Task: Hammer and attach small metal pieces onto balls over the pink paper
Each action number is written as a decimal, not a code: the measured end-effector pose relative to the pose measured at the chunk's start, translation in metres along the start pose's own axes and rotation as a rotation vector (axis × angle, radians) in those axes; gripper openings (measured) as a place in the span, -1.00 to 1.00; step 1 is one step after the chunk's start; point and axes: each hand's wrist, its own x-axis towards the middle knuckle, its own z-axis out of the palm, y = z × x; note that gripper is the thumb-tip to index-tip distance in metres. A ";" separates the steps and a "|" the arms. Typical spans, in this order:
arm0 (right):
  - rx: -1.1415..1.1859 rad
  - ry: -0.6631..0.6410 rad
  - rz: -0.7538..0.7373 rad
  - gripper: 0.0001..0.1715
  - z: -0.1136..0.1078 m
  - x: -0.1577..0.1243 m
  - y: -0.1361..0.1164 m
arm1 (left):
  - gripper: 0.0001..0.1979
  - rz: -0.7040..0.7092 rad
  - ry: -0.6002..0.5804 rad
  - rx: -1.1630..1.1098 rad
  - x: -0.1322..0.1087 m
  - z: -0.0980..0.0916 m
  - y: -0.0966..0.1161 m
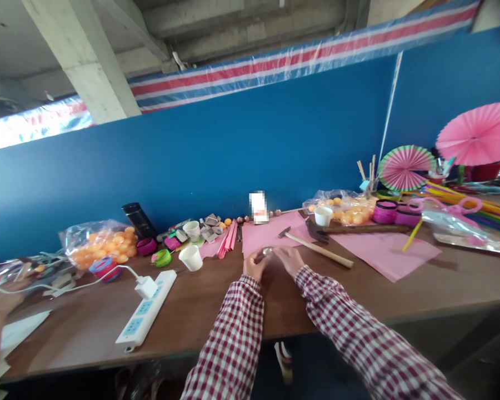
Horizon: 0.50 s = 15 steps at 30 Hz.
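Note:
My left hand (255,265) is closed around a small shiny, silvery round piece (268,251) just above the table's front half. From the other side my right hand (290,260) meets it, its fingertips blurred and drawn together near the piece; what they pinch is too small to make out. Behind both hands lies a pink paper sheet (256,236). To the right, a hammer (316,248) with a wooden handle rests partly on that sheet. Several dark shiny balls (277,212) sit by the wall, near a white upright item (258,206) whose face is pixelated.
At left are a white power strip (148,311), a white cup (190,258) and a bag of orange balls (104,244). Another person's hand (14,286) reaches in at the far left. Pink scissors (445,206) and a second pink sheet (389,253) lie right.

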 end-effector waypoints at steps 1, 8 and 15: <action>0.002 -0.001 -0.010 -0.66 0.000 0.000 0.000 | -0.53 0.008 -0.012 -0.020 -0.001 0.000 0.002; 0.011 0.002 -0.035 -0.69 0.002 0.001 0.002 | -0.58 -0.007 -0.016 -0.133 -0.007 0.004 0.009; 0.006 -0.015 -0.063 -0.73 0.004 -0.002 -0.002 | -0.61 -0.032 -0.011 -0.154 -0.005 0.002 0.005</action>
